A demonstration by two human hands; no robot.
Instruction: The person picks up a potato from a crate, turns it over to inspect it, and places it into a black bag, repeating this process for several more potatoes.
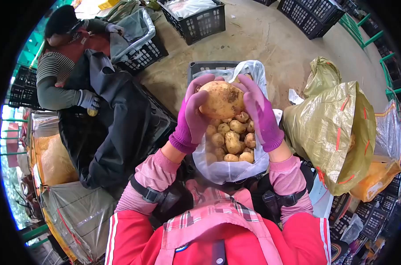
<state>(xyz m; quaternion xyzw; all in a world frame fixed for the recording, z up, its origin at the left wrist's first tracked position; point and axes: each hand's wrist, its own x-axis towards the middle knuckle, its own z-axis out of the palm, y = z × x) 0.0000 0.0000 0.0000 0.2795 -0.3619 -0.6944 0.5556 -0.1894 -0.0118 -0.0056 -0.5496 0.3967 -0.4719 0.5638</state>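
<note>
Left grip (193,108) and right grip (259,108), both in purple gloves (183,137), are clamped on one big potato (221,99), one at each end, so it's basically sandwiched. Left thumb and fingers wrap their end pretty clearly; the right fingers are a bit blurry, but they look to be up against the other end. Its long axis runs side to side, roughly level, with the ends pointing at the palms and a dark dirt patch toward the right end. It's up above a pile of smaller potatoes (233,141), which point every which way inside a whitish plastic liner (220,173) in a dark crate (197,70). Just right of that sits a fat golden woven sack (322,128). Over on the left a co-worker (61,66) in grey gloves (87,98) has what looks like a small potato (92,112) in one hand, other hand up at a lined black crate (148,55). Concrete floor (258,39) stretches out beyond all of it.
</note>
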